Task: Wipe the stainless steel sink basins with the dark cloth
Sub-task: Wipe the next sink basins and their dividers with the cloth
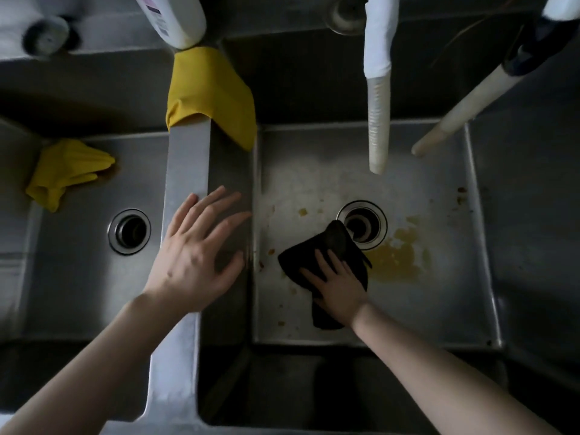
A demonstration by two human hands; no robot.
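The right hand (337, 288), fingers spread, presses the single dark cloth (332, 246) flat on the floor of the right basin (439, 309) at the edge of its drain (378, 222), beside a yellowish stain (398, 262). The left hand (194, 249), fingers also spread, rests on the divider (188, 158) between the two basins. The left basin (78, 277) holds the second drain (129, 231) and a yellow cloth (66, 171), a second yellow cloth (210, 92) drapes the divider, a pale hose (378, 105) and a second pale hose (464, 111) hang above, and the one white bottle (172, 17) has a label too blurred to read.

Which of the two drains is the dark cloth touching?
The right basin's drain: the dark cloth under the right hand overlaps its rim, while the left basin's drain lies uncovered.
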